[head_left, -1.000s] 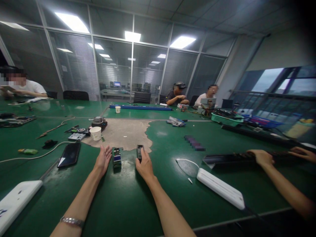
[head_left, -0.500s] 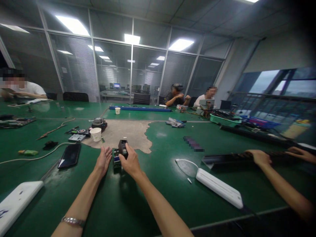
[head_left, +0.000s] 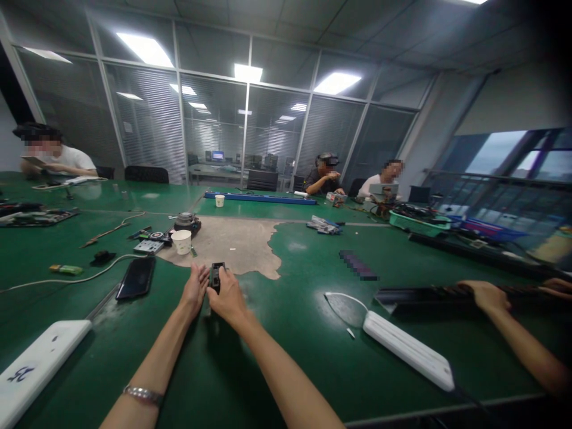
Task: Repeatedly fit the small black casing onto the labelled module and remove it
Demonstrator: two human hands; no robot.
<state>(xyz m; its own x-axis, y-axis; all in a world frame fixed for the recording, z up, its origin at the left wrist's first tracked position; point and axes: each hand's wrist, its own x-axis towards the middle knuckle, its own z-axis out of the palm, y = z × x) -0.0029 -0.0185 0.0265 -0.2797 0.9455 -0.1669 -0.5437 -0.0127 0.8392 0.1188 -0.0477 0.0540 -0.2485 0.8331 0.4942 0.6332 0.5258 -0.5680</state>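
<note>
My right hand (head_left: 229, 298) grips a small black box-like device (head_left: 217, 275) with a recess in its top, fingers wrapped along its right side. In the previous view, green circuit board showed on it; now most of its lower part is covered by the hand. My left hand (head_left: 195, 290) lies along the device's left side, fingers stretched out with the palm turned toward it. Whether the left fingertips touch the device I cannot tell. Both hands are just above the green table (head_left: 277, 333), at the near edge of a bare brownish patch (head_left: 241, 247).
To the left lie a black phone (head_left: 136, 278), a white power strip (head_left: 49, 363) and a paper cup (head_left: 181, 242) beside electronic parts. On the right are another white power strip (head_left: 409, 348) and a long black channel (head_left: 420, 299), which another person's hand (head_left: 487, 296) touches. Other people sit across the table.
The device has turned upright between my hands, hiding its green board. My right hand has come closer to my left. The whole view has shifted slightly to the left.
</note>
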